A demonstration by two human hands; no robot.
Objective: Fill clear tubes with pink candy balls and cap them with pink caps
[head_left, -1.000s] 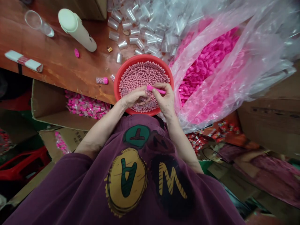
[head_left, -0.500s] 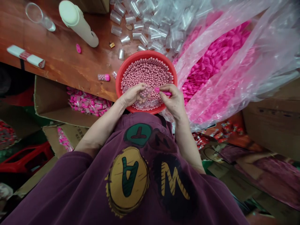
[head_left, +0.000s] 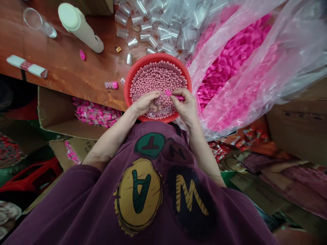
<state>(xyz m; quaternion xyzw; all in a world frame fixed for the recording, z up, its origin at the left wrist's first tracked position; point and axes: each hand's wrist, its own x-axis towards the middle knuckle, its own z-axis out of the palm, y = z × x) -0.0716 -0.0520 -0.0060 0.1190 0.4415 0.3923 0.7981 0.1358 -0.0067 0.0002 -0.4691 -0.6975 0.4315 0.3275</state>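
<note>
A red bowl (head_left: 127, 85) full of small pink balls (head_left: 158, 76) sits in front of me. Over it, my left hand (head_left: 147, 103) is closed around a small clear plastic jar (head_left: 161, 98) with pink balls inside. My right hand (head_left: 186, 103) pinches a bright pink cap (head_left: 168, 93) at the jar's mouth. More pink plastic shows between its fingers and palm. Another clear jar (head_left: 166, 111) lies on the balls below my hands. Left of the bowl a filled, capped jar (head_left: 111, 85) lies on the table.
Clear empty jars (head_left: 153, 35) are heaped behind the bowl. A plastic bag of pink caps (head_left: 230, 58) lies open at right. A carton (head_left: 55, 117) of filled jars stands at left. A pale tumbler (head_left: 81, 29), a loose cap (head_left: 82, 54) and a white packet (head_left: 27, 66) lie on the wooden table (head_left: 76, 80).
My right hand has brought the pink cap leftward to the mouth of the jar, which was a little apart from it before. The view has shifted slightly.
</note>
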